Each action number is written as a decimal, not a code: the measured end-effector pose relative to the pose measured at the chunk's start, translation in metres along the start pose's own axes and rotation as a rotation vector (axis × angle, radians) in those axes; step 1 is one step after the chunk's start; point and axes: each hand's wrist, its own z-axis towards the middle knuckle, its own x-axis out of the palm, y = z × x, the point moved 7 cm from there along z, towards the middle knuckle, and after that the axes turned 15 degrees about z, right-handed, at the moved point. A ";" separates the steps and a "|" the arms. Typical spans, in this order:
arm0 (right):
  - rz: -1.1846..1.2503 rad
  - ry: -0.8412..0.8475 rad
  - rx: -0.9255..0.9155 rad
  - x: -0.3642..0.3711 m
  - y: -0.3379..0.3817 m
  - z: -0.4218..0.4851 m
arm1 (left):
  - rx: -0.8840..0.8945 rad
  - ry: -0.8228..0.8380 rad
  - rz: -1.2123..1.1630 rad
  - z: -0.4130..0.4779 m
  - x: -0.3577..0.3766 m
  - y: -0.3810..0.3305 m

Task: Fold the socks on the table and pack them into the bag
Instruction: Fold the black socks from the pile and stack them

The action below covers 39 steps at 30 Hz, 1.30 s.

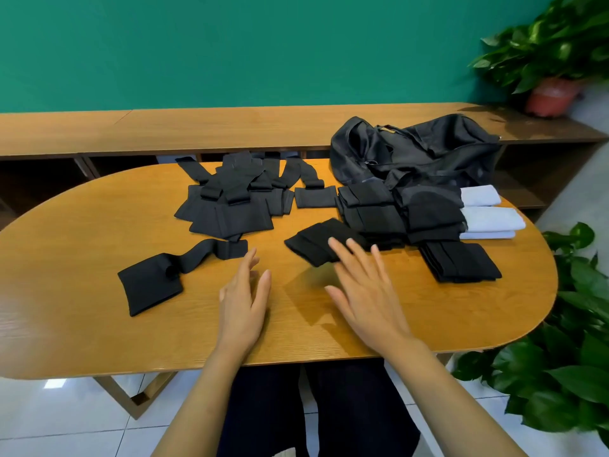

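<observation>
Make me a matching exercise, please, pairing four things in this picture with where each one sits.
Things:
1. black bag
2. unfolded sock
3. folded sock
4. red-potted plant

Places:
A. at the fingertips of the right hand
B. on the wooden shelf by the green wall
C. slumped at the back right of the table
D. alone at the table's left front

Pairs: 1-C, 2-D, 3-A, 4-B.
</observation>
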 end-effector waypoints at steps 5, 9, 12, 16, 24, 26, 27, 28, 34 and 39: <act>-0.092 -0.169 0.240 -0.044 -0.069 -0.027 | 0.021 0.030 0.007 -0.001 0.003 -0.002; -0.172 -0.182 0.440 -0.057 -0.124 -0.057 | 0.020 0.053 0.014 -0.001 0.006 0.000; -0.198 -0.167 0.537 -0.057 -0.151 -0.074 | 0.025 0.060 0.024 -0.001 0.007 0.001; -0.206 -0.147 0.566 -0.057 -0.166 -0.080 | 0.020 0.067 0.024 -0.001 0.007 0.001; -0.187 -0.167 0.610 -0.058 -0.175 -0.086 | 0.013 0.065 0.036 -0.001 0.008 0.004; -0.137 -0.166 0.617 -0.057 -0.178 -0.088 | 0.019 0.062 0.048 -0.001 0.008 0.004; -0.113 -0.173 0.618 -0.057 -0.178 -0.089 | 0.019 0.062 0.047 -0.001 0.008 0.004; -0.095 -0.183 0.612 -0.059 -0.177 -0.088 | 0.017 0.061 0.045 -0.001 0.008 0.004; -0.028 -0.204 0.476 -0.061 -0.152 -0.070 | 0.017 0.058 0.064 0.000 0.008 0.003; 0.035 -0.110 0.300 -0.031 -0.105 -0.036 | 0.032 0.055 0.094 0.000 0.005 -0.001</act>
